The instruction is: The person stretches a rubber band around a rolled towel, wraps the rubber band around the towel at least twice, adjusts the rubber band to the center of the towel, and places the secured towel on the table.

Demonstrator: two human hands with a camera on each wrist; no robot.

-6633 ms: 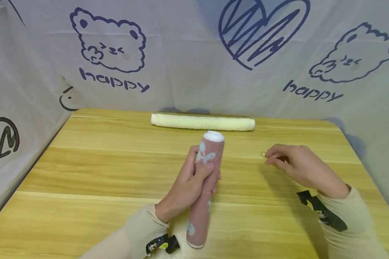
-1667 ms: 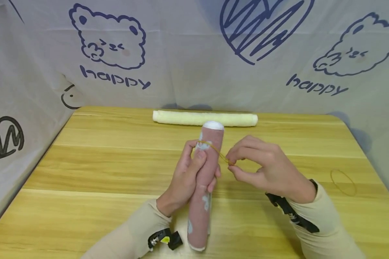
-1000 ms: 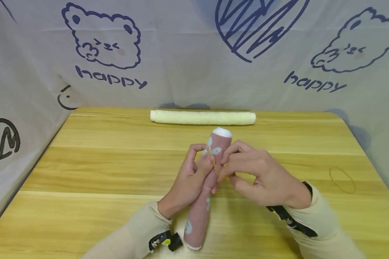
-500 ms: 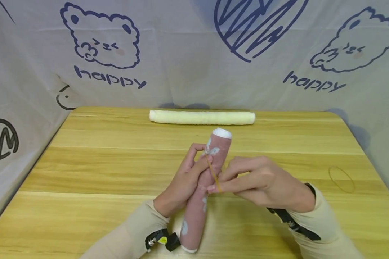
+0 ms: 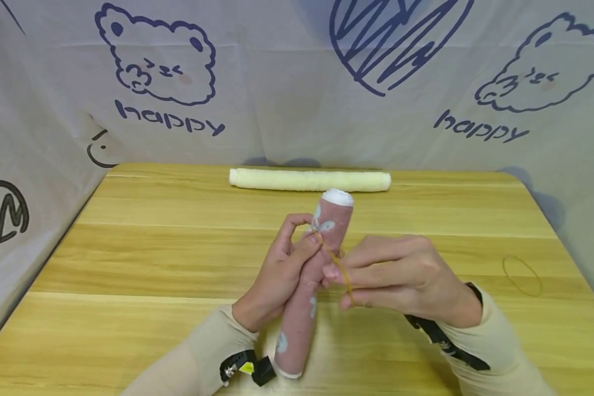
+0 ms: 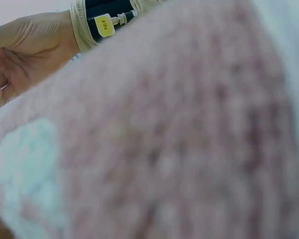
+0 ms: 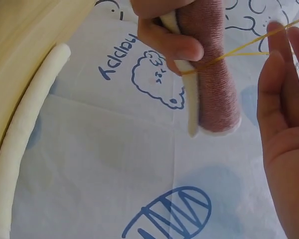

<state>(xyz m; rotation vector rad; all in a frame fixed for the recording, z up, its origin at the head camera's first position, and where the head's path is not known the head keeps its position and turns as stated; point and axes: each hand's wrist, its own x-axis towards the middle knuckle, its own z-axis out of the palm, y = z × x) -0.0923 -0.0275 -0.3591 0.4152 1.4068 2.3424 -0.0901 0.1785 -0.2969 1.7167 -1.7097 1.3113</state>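
Observation:
My left hand [image 5: 279, 275] grips a rolled pink towel [image 5: 297, 324] with pale patches, its thumb across the upper half. The roll tilts over the table, white end away from me. A thin yellow rubber band [image 5: 347, 276] loops around the roll by the left thumb. My right hand [image 5: 411, 275] draws the band out to the right, stretched over its fingers. In the right wrist view two strands of the rubber band [image 7: 249, 43] run from the pink towel [image 7: 217, 94] to the fingertips. Blurred pink towel [image 6: 164, 124] fills most of the left wrist view.
A pale yellow rolled towel [image 5: 307, 180] lies along the back of the wooden table [image 5: 153, 264]. Another rubber band [image 5: 504, 267] lies at the right. Behind the table hangs a white cloth [image 5: 277, 110] with blue drawings.
The right hand came in from the right and brought the rubber band around the pink roll. Its fingers have since spread in the loop. A second band now shows on the table.

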